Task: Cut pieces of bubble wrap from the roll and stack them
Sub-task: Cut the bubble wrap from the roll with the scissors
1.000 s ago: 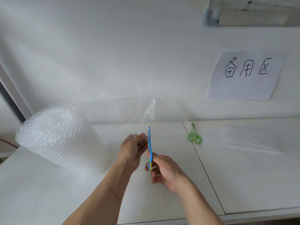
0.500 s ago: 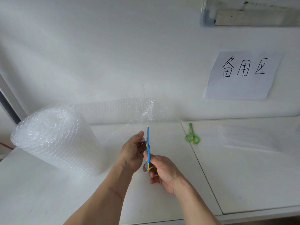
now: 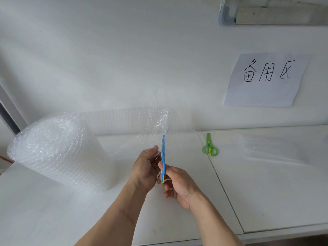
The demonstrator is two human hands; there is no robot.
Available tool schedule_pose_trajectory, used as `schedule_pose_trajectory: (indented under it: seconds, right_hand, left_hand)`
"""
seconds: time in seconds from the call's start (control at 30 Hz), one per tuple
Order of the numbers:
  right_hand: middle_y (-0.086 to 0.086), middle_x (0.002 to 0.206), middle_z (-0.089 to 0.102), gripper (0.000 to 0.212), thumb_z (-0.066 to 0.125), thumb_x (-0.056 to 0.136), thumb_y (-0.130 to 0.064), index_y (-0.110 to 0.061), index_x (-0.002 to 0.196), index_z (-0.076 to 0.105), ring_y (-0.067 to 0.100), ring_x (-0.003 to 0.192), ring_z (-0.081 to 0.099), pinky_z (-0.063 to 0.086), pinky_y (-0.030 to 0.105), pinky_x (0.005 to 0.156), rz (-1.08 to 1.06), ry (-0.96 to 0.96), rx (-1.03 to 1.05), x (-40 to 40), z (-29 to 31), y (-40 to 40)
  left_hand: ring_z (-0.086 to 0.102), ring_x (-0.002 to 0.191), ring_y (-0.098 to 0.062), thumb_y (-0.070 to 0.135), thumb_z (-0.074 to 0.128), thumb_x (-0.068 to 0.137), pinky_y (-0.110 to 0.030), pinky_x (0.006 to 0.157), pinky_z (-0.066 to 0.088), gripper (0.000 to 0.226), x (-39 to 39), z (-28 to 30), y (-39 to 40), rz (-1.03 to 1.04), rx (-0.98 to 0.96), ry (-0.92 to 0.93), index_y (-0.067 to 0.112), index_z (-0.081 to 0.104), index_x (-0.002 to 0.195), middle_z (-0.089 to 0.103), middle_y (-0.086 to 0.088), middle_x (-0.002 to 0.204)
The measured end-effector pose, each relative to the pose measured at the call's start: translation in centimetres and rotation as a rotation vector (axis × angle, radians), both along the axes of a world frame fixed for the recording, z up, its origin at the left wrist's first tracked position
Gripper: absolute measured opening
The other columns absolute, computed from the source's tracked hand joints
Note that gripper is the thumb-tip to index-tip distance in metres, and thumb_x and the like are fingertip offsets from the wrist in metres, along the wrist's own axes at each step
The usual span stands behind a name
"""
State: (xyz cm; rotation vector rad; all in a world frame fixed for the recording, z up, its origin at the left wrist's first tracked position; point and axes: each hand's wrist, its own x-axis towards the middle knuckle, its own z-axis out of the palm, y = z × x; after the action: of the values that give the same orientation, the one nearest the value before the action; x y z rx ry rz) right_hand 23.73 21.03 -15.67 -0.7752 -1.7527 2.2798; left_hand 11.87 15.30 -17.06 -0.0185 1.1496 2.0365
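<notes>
A big roll of clear bubble wrap (image 3: pixel 58 150) lies at the left of the white table. Its loose sheet (image 3: pixel 138 125) runs right along the wall and down toward my hands. My left hand (image 3: pixel 146 166) pinches the near edge of that sheet. My right hand (image 3: pixel 177 183) grips blue scissors (image 3: pixel 163 157) with yellow trim, blades pointing away from me into the sheet's edge, right beside my left fingertips. A flat stack of cut bubble wrap pieces (image 3: pixel 271 150) lies on the table at the right.
Small green scissors (image 3: pixel 209 147) lie on the table (image 3: pixel 266 192) just right of a seam between two tabletops. A paper sign (image 3: pixel 266 79) with handwriting hangs on the wall. The table's front edge runs along the bottom right.
Both hands and the blue scissors stay close together; the scissors have edged slightly farther into the sheet. The view shifted a little.
</notes>
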Motion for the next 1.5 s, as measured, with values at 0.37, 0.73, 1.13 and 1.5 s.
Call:
schedule_pose_trajectory:
  seconds: [0.37,0.73,1.13,1.5]
  right_hand:
    - [-0.001,0.066,0.062,0.035,0.070,0.082,-0.048,-0.014,0.082,0.063,0.010,0.050,0.041,0.043,0.027,0.046,-0.004,0.009,0.054,-0.2,-0.2,0.0]
    - [0.003,0.076,0.062,0.039,0.068,0.082,-0.052,-0.014,0.088,0.067,0.013,0.051,0.046,0.042,0.027,0.045,-0.018,-0.007,0.018,-0.5,-0.3,0.2]
    - [-0.002,0.072,0.059,0.035,0.066,0.084,-0.050,-0.015,0.084,0.063,0.012,0.051,0.044,0.043,0.026,0.045,0.017,-0.017,0.034,-0.6,-0.3,0.0]
    - [0.001,0.073,0.063,0.036,0.068,0.083,-0.050,-0.015,0.080,0.061,0.010,0.050,0.042,0.042,0.025,0.045,0.036,-0.028,0.090,-0.7,-0.7,-0.1]
  left_hand:
    - [0.053,0.073,-0.023,0.021,0.075,0.079,-0.039,0.070,0.047,0.023,-0.5,-0.5,-0.3,0.018,0.015,-0.018,0.009,0.057,0.087,0.054,-0.008,0.078]
    - [0.056,0.056,-0.020,0.019,0.068,0.084,-0.028,0.059,0.041,0.013,0.3,0.1,0.4,0.021,0.020,-0.038,0.016,0.056,0.083,0.061,-0.005,0.072]
    - [0.057,0.056,-0.020,0.018,0.069,0.085,-0.027,0.052,0.038,0.019,0.3,-0.3,0.1,0.004,0.049,-0.029,0.017,0.052,0.076,0.064,-0.007,0.072]
    - [0.048,0.049,-0.021,0.019,0.065,0.088,-0.027,0.052,0.033,0.030,-0.2,-1.6,0.0,0.011,0.146,0.068,0.014,0.048,0.064,0.049,-0.009,0.066]
